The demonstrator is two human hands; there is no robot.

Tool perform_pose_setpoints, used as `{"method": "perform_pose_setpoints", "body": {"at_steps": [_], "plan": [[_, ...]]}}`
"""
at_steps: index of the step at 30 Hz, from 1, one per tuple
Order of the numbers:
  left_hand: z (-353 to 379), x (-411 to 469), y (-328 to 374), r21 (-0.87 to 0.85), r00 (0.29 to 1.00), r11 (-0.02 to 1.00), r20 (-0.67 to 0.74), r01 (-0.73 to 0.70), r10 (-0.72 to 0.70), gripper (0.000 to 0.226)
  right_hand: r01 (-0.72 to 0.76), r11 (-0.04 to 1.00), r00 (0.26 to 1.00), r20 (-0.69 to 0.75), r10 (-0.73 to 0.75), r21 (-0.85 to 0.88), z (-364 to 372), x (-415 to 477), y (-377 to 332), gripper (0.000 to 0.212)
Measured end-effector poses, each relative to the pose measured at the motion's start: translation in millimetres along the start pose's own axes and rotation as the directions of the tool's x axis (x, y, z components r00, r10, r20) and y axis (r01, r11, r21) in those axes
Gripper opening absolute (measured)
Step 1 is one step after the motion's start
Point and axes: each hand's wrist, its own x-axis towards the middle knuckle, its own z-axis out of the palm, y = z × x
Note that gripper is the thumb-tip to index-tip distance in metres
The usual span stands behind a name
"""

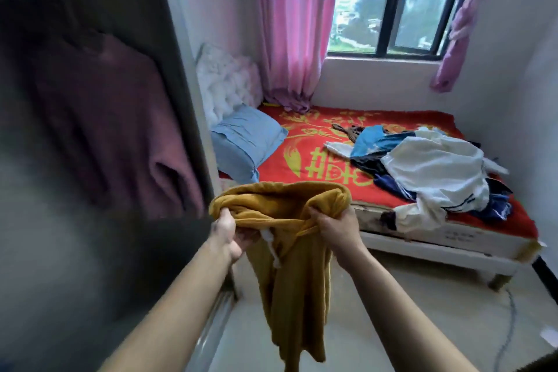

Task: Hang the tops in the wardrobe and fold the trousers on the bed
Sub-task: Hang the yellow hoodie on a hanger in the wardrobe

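A mustard-yellow garment [290, 275] hangs in front of me over the floor, its bunched top edge spread between both hands. My left hand [226, 232] grips the left side of that edge. My right hand [335, 229] grips the right side. A white tag or cord shows between them. The open wardrobe [90, 100] fills the left, with a purple top [120, 118] hanging inside. On the bed [332, 160] lies a heap of clothes [428, 172], white, blue and dark, towards its right side.
A blue pillow [244, 142] and a white padded headboard [223, 87] stand at the bed's left end. Pink curtains [296, 27] frame the window [395, 3]. The wardrobe's side panel [187, 100] stands between me and the bed head. Pale floor [407, 311] lies below.
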Motion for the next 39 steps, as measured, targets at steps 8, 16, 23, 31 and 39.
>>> {"method": "perform_pose_setpoints", "body": {"at_steps": [8,16,23,31,39], "plan": [[-115,-28,91,-0.052,0.93,0.956,-0.252,-0.289,0.267,0.018,-0.031,0.999,0.826,0.563,0.034,-0.015,180,43,2,0.013],[-176,-46,149,0.142,0.488,0.841,-0.759,-0.522,0.431,0.021,0.001,1.0,0.611,0.792,-0.012,0.014,320,75,3,0.007],[-198,-92,179,0.36,0.12,0.666,-0.819,-0.653,0.561,0.015,-0.1,0.979,0.375,0.904,0.205,-0.18,403,112,-19,0.055],[-231,-114,178,0.239,0.096,0.604,-0.878,-0.76,0.469,0.019,0.485,0.858,0.238,0.969,0.058,-0.17,456,69,-46,0.066],[-266,-114,193,0.143,0.134,0.583,-0.904,-0.8,0.406,0.011,0.413,0.904,0.273,0.933,-0.236,0.108,494,29,-122,0.038]]}}
